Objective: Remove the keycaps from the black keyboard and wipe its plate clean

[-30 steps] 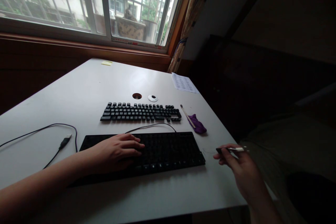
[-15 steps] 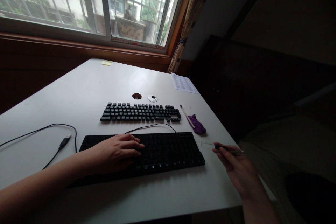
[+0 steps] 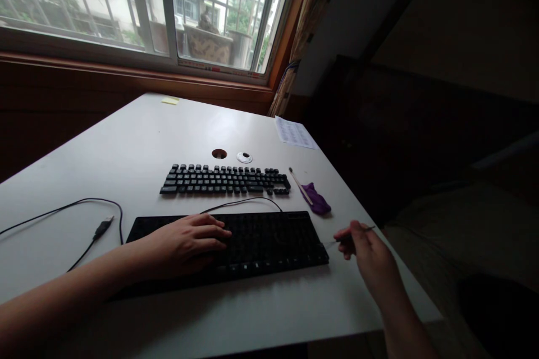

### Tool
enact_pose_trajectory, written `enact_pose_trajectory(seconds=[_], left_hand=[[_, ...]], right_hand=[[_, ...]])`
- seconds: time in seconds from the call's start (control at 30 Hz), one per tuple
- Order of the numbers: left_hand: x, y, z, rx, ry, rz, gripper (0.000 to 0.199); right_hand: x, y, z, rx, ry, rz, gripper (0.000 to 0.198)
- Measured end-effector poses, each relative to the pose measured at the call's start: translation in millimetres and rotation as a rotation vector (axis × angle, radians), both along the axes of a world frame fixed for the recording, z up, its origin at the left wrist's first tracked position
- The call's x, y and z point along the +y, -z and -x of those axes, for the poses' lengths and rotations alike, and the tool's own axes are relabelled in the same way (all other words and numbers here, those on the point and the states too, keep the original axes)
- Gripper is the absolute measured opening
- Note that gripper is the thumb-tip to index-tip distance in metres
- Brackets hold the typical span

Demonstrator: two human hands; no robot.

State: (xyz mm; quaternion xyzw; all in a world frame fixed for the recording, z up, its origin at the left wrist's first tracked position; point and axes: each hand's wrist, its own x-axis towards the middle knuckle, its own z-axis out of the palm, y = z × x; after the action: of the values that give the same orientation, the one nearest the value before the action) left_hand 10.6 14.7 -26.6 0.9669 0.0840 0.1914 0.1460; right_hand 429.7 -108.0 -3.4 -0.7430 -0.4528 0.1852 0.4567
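Note:
My left hand [image 3: 191,238] lies flat on the left half of a black keyboard [image 3: 269,238], its fingers stretched out over the dark surface. Just past the keyboard's right end, my right hand [image 3: 368,252] is closed around a thin keycap puller [image 3: 344,238] with a dark handle and fine wires. The wire end points left, by the keyboard's right edge; whether it touches is too small to tell. Behind the keyboard, loose black keycaps [image 3: 223,181] are set out in keyboard order, with a gap near the right end.
A toothbrush [image 3: 301,188] leans on a purple cloth [image 3: 316,200] at the right. A USB plug [image 3: 102,228] and cable lie on the left of the white desk [image 3: 126,146]. Further back are a cable hole [image 3: 219,154], its round cover [image 3: 244,157], printed paper [image 3: 295,133] and a yellow note [image 3: 170,100].
My right hand has turned and shifted slightly left, bringing the keycap puller's wire end down to the keyboard's right edge. My left hand has stayed in place.

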Motion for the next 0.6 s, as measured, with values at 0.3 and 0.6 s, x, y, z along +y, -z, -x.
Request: enact_pose_trajectory(seconds=[0.3,0.6], left_hand=[[0,-1.6,0,-0.021,0.000,0.016,0.038],[-1,-1.1,0,0.028,-0.008,-0.025,0.036]], right_hand=[[24,-18,19,-0.336,-0.098,0.144,0.058],[38,-16,19,-0.355,-0.155,0.350,0.053]])
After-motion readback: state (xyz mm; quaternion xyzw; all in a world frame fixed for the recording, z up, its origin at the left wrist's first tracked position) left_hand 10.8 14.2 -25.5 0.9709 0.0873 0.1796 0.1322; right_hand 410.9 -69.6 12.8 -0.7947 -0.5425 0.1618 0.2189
